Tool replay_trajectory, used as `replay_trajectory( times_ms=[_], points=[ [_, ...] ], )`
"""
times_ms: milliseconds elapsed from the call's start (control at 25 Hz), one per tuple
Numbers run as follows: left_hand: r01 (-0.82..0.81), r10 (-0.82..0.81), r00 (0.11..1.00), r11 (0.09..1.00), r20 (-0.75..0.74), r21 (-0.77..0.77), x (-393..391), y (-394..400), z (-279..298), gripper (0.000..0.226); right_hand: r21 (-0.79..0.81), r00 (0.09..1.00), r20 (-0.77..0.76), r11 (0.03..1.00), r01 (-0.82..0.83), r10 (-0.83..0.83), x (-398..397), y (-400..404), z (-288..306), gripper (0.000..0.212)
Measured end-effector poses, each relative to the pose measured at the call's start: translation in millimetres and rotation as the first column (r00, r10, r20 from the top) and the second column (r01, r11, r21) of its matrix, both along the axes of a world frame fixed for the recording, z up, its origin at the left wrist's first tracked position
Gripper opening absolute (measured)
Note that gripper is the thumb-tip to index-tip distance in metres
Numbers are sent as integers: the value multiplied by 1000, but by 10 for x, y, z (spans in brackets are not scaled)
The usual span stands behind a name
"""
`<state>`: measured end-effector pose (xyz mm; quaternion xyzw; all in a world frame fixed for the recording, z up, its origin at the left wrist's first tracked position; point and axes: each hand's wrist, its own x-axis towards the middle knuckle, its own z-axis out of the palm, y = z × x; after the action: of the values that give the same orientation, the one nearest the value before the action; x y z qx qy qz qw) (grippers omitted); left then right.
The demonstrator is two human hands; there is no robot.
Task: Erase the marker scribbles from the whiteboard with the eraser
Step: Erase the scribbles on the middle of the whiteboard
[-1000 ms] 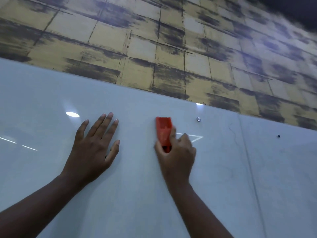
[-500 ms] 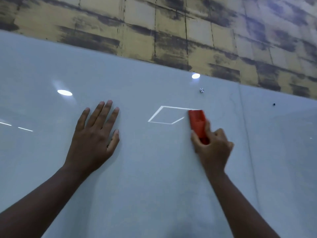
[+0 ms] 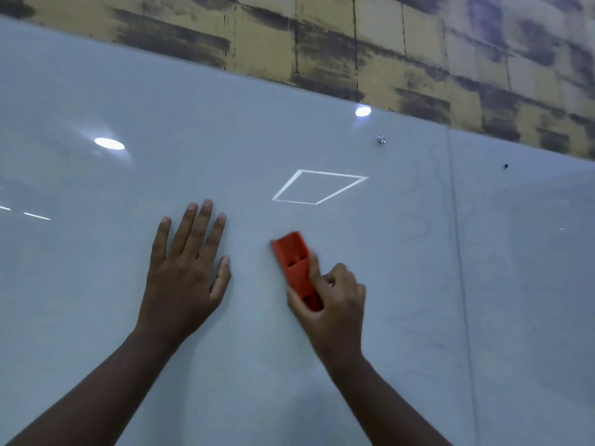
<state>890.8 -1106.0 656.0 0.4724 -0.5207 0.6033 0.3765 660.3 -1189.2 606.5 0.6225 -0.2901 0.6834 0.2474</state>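
The right hand [image 3: 331, 300] grips the lower half of the red eraser [image 3: 294, 265], fingers curled round it, pressing its flat face to the whiteboard [image 3: 96, 284], probably so the pad wipes evenly. Just beside it, the left hand [image 3: 185, 272] lies spread flat on the board, likely as a brace. Up and right of the eraser, faint scribbles [image 3: 418, 226] remain near a panel seam [image 3: 458, 252].

No readable text, label, brand or number shows on anything in view
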Motion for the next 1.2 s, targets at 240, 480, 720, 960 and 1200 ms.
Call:
replay_trajectory(
  times_ms=[240,480,720,960,1200],
  points=[
    [-9,9,1000,999,-5,33,62,115,-501,66,-25,969,-240,998,57,-61,-131,156,-334,63],
    [-31,32,999,999,-20,40,102,184,-746,64,269,997,-2,960,80,-83,-889,-249,232,65],
    [-25,26,994,1000,-108,4,-143,116,-800,62,255,995,95,967,-9,-16,-1100,-470,83,66],
    [-57,58,996,998,-67,24,-773,-262,-976,66,72,926,-375,997,-23,48,-887,-260,-1009,67],
    [-97,104,992,991,-76,92,-812,-348,-1438,67,61,868,-496,995,80,-39,-1205,-329,-1306,67]
  ],
)
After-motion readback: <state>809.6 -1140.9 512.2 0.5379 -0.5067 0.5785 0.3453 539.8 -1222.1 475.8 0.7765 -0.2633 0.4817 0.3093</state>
